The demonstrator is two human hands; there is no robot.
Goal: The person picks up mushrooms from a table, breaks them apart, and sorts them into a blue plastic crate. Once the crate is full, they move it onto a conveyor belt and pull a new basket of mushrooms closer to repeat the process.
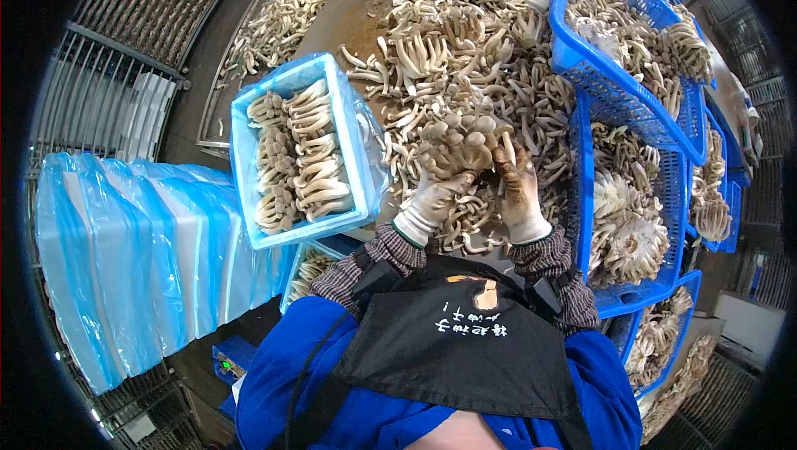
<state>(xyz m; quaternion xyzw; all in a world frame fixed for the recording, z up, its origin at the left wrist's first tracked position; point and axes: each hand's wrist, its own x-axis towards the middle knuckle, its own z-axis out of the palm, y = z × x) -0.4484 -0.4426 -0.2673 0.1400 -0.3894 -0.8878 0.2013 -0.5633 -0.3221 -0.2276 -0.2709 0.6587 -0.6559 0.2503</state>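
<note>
My left hand point(433, 202), in a white work glove, is closed around the base of a cluster of brown-capped mushrooms point(458, 146). At the cluster's right side, my right hand point(520, 191), in a glove stained brown, has its fingers closed on a single mushroom point(507, 144) with a pale stem. Under and beyond both hands spreads a heap of loose mushrooms point(423, 56) on the table. Left of my hands stands a light-blue foam box point(343, 110) with a plastic liner, holding mushrooms laid in two rows.
Blue plastic baskets point(581, 193) full of mushroom clusters are stacked along the right. Several foam boxes wrapped in blue plastic point(149, 242) stand in a row at lower left. More loose mushrooms point(286, 18) lie on a tray at the far left, near metal racks point(137, 2).
</note>
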